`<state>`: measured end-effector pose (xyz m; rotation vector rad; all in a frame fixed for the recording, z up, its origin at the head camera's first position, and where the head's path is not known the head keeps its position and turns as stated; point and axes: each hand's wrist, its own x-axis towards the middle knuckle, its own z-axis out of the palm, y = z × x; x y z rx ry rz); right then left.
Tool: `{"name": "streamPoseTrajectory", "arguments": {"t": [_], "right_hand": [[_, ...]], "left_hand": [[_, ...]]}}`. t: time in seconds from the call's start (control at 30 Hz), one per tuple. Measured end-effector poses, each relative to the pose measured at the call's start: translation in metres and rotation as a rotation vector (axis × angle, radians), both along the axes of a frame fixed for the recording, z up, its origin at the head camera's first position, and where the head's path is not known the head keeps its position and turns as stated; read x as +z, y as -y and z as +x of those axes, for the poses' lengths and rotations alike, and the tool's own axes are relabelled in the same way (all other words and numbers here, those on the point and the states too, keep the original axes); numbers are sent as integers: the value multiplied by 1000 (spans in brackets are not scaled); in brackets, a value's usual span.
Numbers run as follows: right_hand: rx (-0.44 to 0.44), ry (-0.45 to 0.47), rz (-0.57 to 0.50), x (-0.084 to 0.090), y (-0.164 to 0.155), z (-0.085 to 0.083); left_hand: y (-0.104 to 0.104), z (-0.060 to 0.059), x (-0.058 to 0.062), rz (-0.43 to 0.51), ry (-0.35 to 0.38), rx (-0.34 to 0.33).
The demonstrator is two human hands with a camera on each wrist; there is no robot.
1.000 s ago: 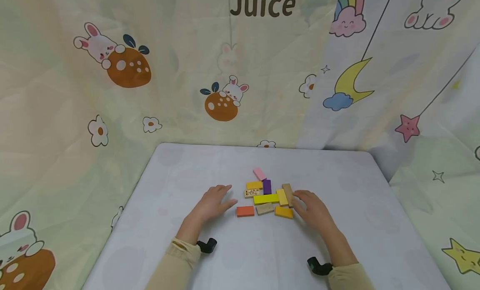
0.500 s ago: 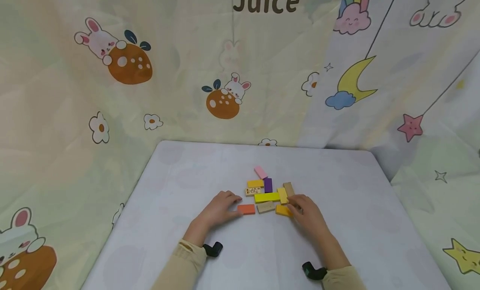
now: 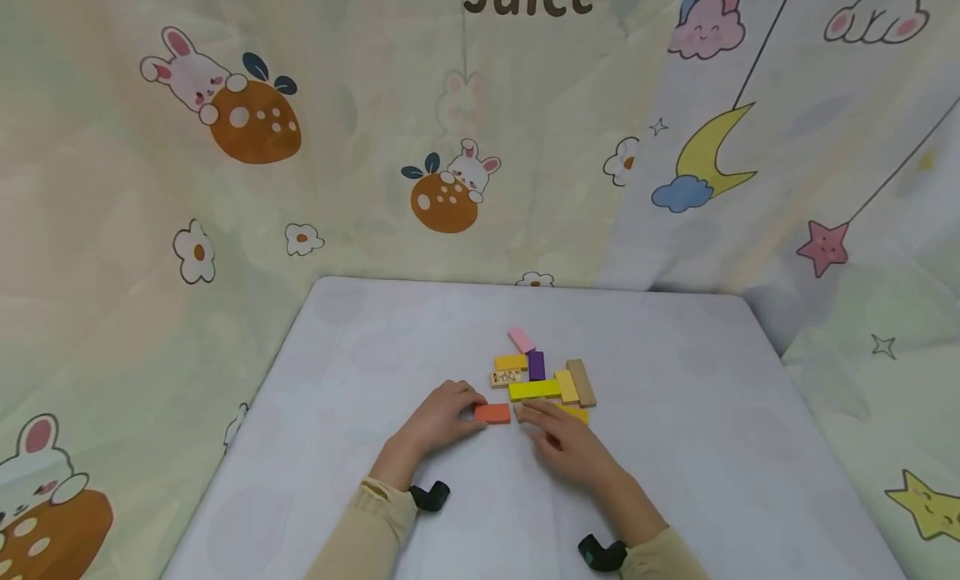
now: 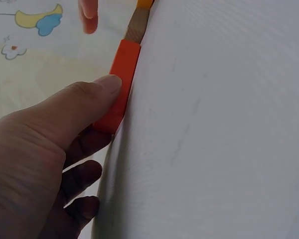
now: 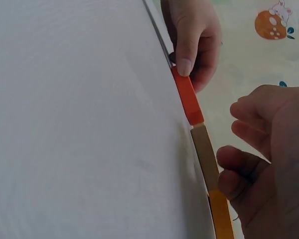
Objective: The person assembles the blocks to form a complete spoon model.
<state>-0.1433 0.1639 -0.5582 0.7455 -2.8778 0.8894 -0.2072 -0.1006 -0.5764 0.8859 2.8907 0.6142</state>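
A cluster of flat coloured blocks lies mid-table in the head view. My left hand (image 3: 453, 409) pinches the orange block (image 3: 493, 412) at its left end; the left wrist view shows the thumb (image 4: 97, 94) on top of the orange block (image 4: 123, 74) and fingers curled under it. My right hand (image 3: 551, 426) lies over the tan block (image 5: 205, 154) and part of the orange-yellow block (image 3: 579, 413), its fingers (image 5: 244, 164) loosely bent beside the tan block. Behind are the yellow-green block (image 3: 534, 389), purple block (image 3: 536, 366) and pink block (image 3: 521, 340).
The blocks sit on a white-covered table (image 3: 360, 338). A pale yellow block (image 3: 566, 386), a long tan block (image 3: 581, 382), a printed tile (image 3: 506, 378) and a yellow block (image 3: 511, 362) complete the cluster. Printed cartoon curtains (image 3: 255, 188) close in the back and both sides.
My left hand slid right and took hold of the orange block. My right hand moved left from the cluster's right edge to lie over the front blocks.
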Motion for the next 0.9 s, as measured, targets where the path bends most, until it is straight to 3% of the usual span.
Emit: {"name": "streamPoseTrajectory", "arguments": {"t": [0.23,0.53,0.7,0.9], "right_hand": [[-5,118,80,-5,8,2],[-39,89,92,-7,3,3],[22,55,112,-10,3,-1],[40,38,142,-14,7,-4]], "left_hand": [[9,-5,5,35,49,15],[36,-23,18,80,90,93],[48,-38,24,124,108,138],[54,-56,18,151,136,139]]}}
